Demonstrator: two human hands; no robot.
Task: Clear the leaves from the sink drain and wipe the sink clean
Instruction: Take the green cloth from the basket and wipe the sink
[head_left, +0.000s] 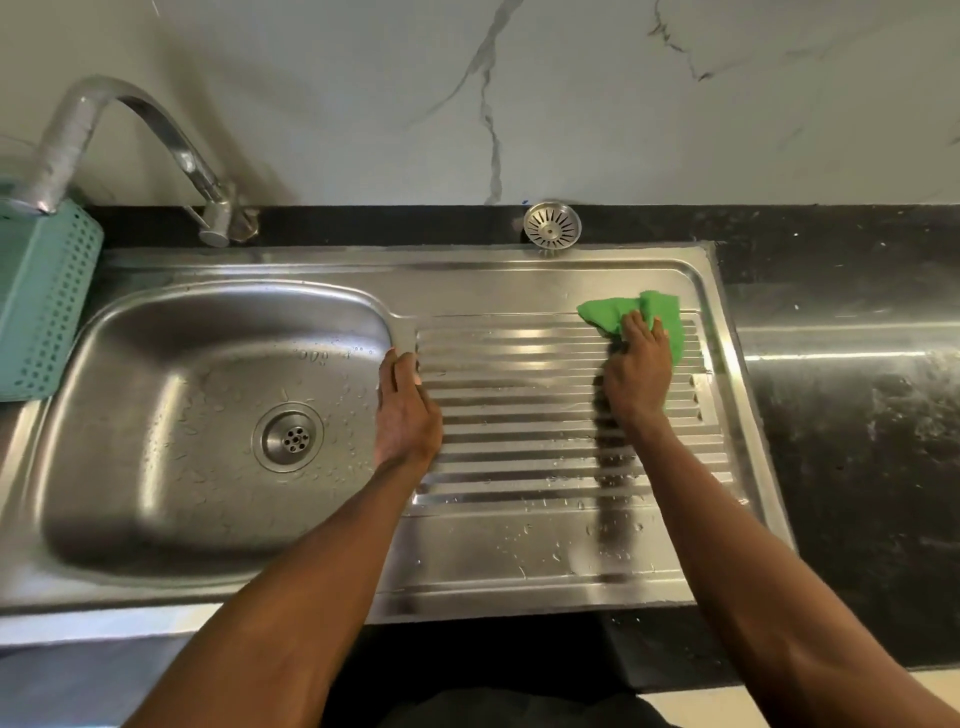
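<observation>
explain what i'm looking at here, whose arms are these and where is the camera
There is no machine here: a person wears one wide-angle camera on the head, looking down at their own bare arms. Below is a stainless steel sink with a round drain, wet with droplets, and no leaves show at the drain. To its right is a ribbed steel draining board. The right hand presses a crumpled green cloth onto the board's far corner. The left hand rests on the ridge between basin and board. Behind, a round metal strainer sits on the black counter, beside a curved chrome tap and a pale green perforated basket.
</observation>
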